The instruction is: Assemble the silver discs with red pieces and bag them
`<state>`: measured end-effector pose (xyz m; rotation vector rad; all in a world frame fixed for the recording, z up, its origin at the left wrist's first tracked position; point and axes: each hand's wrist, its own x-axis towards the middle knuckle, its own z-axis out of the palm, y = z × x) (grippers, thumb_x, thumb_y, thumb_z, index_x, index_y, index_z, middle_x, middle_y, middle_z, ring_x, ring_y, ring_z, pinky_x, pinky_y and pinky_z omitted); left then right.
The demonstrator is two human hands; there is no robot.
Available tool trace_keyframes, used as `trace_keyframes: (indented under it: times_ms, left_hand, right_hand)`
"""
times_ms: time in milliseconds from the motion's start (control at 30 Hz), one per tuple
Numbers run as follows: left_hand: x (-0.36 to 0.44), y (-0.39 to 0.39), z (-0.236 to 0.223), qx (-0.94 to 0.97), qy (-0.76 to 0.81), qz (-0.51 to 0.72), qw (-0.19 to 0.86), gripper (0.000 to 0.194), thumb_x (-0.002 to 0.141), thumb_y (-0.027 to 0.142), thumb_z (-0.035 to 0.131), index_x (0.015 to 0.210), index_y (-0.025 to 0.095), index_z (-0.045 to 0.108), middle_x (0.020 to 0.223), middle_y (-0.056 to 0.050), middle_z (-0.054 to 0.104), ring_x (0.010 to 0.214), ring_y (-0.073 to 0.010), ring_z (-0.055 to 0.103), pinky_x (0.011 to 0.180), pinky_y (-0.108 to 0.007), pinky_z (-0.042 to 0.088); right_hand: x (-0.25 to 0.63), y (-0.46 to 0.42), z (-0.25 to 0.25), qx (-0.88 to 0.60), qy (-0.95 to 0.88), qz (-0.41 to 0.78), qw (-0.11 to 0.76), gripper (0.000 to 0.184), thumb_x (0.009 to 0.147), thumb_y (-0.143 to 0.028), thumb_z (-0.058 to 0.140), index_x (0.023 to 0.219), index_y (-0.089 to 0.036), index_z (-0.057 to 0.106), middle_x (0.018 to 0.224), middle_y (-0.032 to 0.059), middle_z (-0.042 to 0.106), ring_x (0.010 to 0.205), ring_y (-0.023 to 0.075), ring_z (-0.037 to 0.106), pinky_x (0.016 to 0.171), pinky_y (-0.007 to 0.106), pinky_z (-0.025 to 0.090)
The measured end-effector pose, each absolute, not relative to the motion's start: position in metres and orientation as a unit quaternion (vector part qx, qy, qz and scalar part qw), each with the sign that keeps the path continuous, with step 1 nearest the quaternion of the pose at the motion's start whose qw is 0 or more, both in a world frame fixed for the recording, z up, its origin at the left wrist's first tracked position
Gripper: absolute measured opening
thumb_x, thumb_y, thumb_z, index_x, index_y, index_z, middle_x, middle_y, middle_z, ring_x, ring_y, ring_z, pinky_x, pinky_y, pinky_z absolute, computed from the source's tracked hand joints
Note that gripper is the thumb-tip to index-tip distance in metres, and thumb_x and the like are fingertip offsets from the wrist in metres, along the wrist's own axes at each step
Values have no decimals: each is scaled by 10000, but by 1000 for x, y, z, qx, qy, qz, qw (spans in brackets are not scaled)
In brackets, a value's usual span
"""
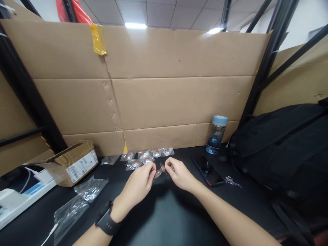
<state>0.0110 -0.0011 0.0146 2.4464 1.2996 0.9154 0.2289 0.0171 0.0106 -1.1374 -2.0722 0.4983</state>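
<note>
Both hands meet over the middle of the black table. My left hand (140,182) pinches a small clear round disc (158,173) with a bit of red at the fingertips. Close beside it, my right hand (180,173) pinches a second clear disc (163,167), also with red at its edge. The discs look like suction cups, but they are too small to be sure, and I cannot tell whether they touch. Just behind the hands lie several clear packets (133,164), each with a round, shiny, red-centred piece inside.
To the left are an open cardboard box (81,165), empty-looking plastic bags (91,189) and a white power strip (28,201). At right are a phone (208,170), keys (232,181), a water bottle (215,136) and a black backpack (282,153). A cardboard wall (159,95) closes the back.
</note>
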Motion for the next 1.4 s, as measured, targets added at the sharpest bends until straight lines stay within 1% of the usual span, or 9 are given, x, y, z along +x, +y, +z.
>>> trace_keyframes:
  times_ms: [67, 133, 267, 400, 567, 733, 933, 1033, 1400]
  left_hand:
    - [11, 1, 15, 815, 450, 348, 113, 167, 1034, 292, 381, 940, 237, 507, 860, -22, 640, 782, -197, 603, 741, -297, 429]
    - [12, 2, 15, 812, 433, 369, 129, 173, 1035, 299, 384, 949, 230, 518, 878, -29, 642, 801, -193, 606, 772, -301, 443]
    - [17, 0, 13, 831, 383, 373, 152, 156, 1022, 276, 414, 955, 221, 543, 884, -28, 641, 802, -177, 601, 781, -287, 459]
    - [21, -3, 9, 833, 381, 370, 152, 143, 1008, 283, 456, 959, 221, 575, 895, -29, 655, 807, -177, 609, 778, -282, 470]
    - [21, -2, 10, 831, 386, 375, 139, 121, 994, 262, 489, 948, 222, 593, 886, -23, 667, 803, -173, 618, 775, -272, 472]
    - [17, -2, 12, 829, 396, 375, 127, 135, 997, 249, 479, 924, 223, 589, 851, -17, 665, 783, -173, 620, 758, -271, 461]
    - [15, -1, 13, 831, 397, 373, 111, 115, 991, 247, 495, 931, 224, 591, 842, -7, 660, 784, -173, 615, 754, -274, 451]
    - [14, 0, 12, 832, 399, 371, 104, 101, 986, 242, 507, 937, 225, 594, 856, -4, 656, 796, -170, 613, 754, -274, 448]
    - [11, 2, 11, 840, 389, 368, 93, 92, 981, 228, 512, 943, 222, 595, 878, -10, 659, 798, -173, 613, 747, -277, 448]
  right_hand:
    - [227, 17, 11, -424, -792, 208, 386, 158, 1018, -258, 451, 916, -194, 554, 907, 21, 672, 792, 146, 598, 748, 249, 428]
    - [226, 16, 10, -410, -792, 217, 396, 166, 1017, -294, 470, 926, -193, 565, 926, 24, 665, 764, 138, 583, 726, 243, 431]
    - [224, 13, 7, -407, -794, 230, 388, 186, 1012, -345, 492, 940, -195, 575, 937, 22, 650, 747, 129, 575, 730, 244, 439]
    - [224, 13, 7, -404, -784, 266, 389, 222, 1003, -388, 507, 932, -193, 584, 899, 19, 641, 763, 135, 599, 730, 249, 458]
    - [223, 17, 2, -380, -740, 379, 406, 291, 973, -469, 551, 949, -183, 599, 868, 21, 661, 765, 151, 648, 721, 272, 510]
    - [218, 20, -5, -339, -675, 488, 438, 360, 901, -534, 644, 921, -178, 596, 888, 33, 671, 817, 184, 693, 718, 307, 566]
    - [216, 17, -1, -317, -616, 568, 444, 395, 840, -536, 722, 894, -176, 571, 905, 31, 657, 855, 199, 707, 751, 352, 597]
    - [217, 15, 2, -305, -600, 600, 432, 408, 821, -533, 747, 896, -178, 559, 915, 27, 647, 849, 189, 703, 737, 339, 593]
    - [218, 18, -5, -263, -566, 658, 422, 372, 837, -473, 767, 927, -177, 561, 934, 25, 646, 851, 176, 702, 751, 306, 555]
